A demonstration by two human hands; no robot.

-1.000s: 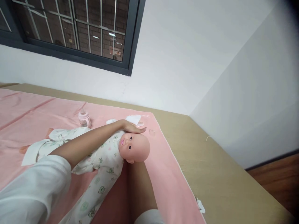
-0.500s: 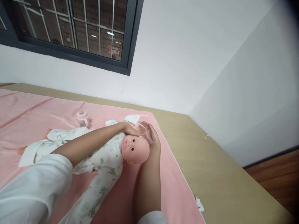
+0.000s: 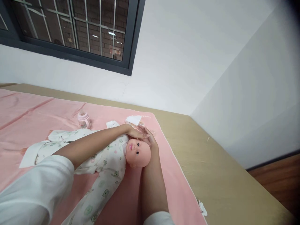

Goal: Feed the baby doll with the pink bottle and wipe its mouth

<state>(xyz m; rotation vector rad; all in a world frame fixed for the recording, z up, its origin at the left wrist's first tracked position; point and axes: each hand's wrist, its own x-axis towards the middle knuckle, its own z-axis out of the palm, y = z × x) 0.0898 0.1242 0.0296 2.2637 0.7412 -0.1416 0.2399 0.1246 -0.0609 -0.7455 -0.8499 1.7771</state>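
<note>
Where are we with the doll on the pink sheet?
Done: the doll lies dressed in a printed suit on the pink sheet. In hand: the left hand rests on top of its head, and the right hand cups the head from behind. Untouched: the baby bottle and folded white cloths beyond it.

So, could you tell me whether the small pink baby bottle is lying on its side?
No, the small pink baby bottle stands upright on the pink cloth, beyond the doll.
</note>
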